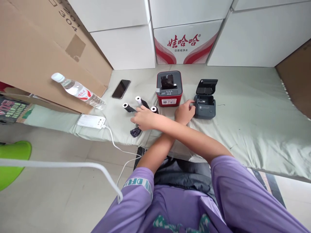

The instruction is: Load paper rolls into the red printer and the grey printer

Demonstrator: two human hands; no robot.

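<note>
My forearms cross, the right one lying over the left. My left hand (185,112) is at the left side of a small dark grey portable printer (205,108), its fingers bent against the casing. The printer's lid (207,86) stands raised, showing the inner compartment. My right hand (145,118) reaches over a group of black-wrapped paper rolls, its fingers curled downward and partly hidden. White cores show on the left roll (128,107), the middle roll (142,102) and the right roll (154,109). Crinkled black wrapping (135,131) pokes out below my right hand; what its fingers hold is hidden.
A red and black printer (169,89) stands behind my hands. To the left are a black phone (121,89), a water bottle (80,92) and a white power bank (91,121) with a cable (112,139). White cartons (186,42) line the back.
</note>
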